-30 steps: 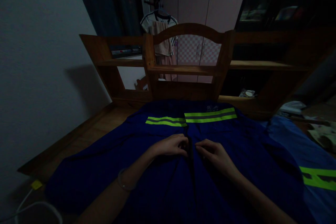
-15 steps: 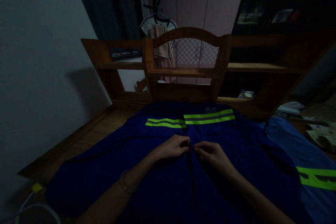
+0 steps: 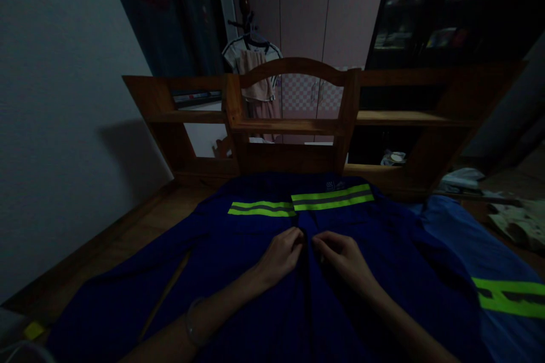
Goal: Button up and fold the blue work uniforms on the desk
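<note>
A dark blue work jacket with yellow-green and grey reflective strips lies spread over a wooden surface, its collar end toward the headboard. At its front opening, below the chest strips, both hands work close together. My left hand, a bracelet on its wrist, has its fingers pinched on the left front edge. Just across a narrow gap, my right hand pinches the other front edge between thumb and forefinger. The dim light hides whether a button or other fastening lies between the fingertips.
A wooden headboard with shelves stands beyond the jacket. To the right lies a lighter blue garment with a reflective strip. The white wall rises at left. A yellow-tagged cable is at lower left. Clothes hang on a stand behind.
The view has shifted slightly, so the scene sits lower and further left. My left hand's fingers have tilted more upright at the front edge. A slit of wood now shows beside the left sleeve.
</note>
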### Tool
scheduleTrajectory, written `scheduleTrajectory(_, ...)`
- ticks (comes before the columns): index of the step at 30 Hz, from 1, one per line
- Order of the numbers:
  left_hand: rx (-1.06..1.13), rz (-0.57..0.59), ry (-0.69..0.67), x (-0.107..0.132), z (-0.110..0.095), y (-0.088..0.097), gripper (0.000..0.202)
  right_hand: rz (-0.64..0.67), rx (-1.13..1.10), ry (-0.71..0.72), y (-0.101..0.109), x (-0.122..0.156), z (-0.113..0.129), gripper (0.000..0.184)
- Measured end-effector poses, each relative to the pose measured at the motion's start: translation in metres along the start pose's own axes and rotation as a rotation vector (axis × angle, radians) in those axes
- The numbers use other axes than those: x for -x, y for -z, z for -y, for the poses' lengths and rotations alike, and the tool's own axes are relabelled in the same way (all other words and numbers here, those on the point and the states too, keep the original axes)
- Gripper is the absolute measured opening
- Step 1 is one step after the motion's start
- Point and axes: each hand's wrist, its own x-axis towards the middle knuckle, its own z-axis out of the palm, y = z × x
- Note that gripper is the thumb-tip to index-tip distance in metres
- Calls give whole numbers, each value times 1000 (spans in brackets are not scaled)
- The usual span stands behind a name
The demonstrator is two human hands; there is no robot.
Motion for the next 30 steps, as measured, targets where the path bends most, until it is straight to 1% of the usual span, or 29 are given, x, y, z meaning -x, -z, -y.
scheduleTrajectory(2,12,18,5,3,5,-2,11,3,9,5,-2,-1,-2,34)
scheduleTrajectory(5,8,59,-13,5,7,-2,10,-2,4,0,-4,-2,-7,31)
scheduleTrajectory(8,-14,80,-30,6,6,0,12,13,-22,-51,-4,-4,-13,29)
scheduleTrajectory(13,2,130,-66,6,5,7,12,87,-108,-143,-1,-7,-17,33)
scheduleTrajectory(18,-13,142,-111,7,6,13,13,120,-149,-153,-3,-7,-15,35)
scheduleTrajectory(22,-17,145,-143,8,8,13,14,122,-150,-144,-4,-9,-15,36)
scheduleTrajectory(24,-8,129,-122,9,9,11,14,121,-153,-127,-6,-9,-17,36)
scheduleTrajectory(27,-4,107,-30,11,10,7,14,143,-183,-102,-9,-10,-21,37)
scheduleTrajectory(30,1,124,52,11,9,5,18,167,-196,-73,-12,-9,-24,37)
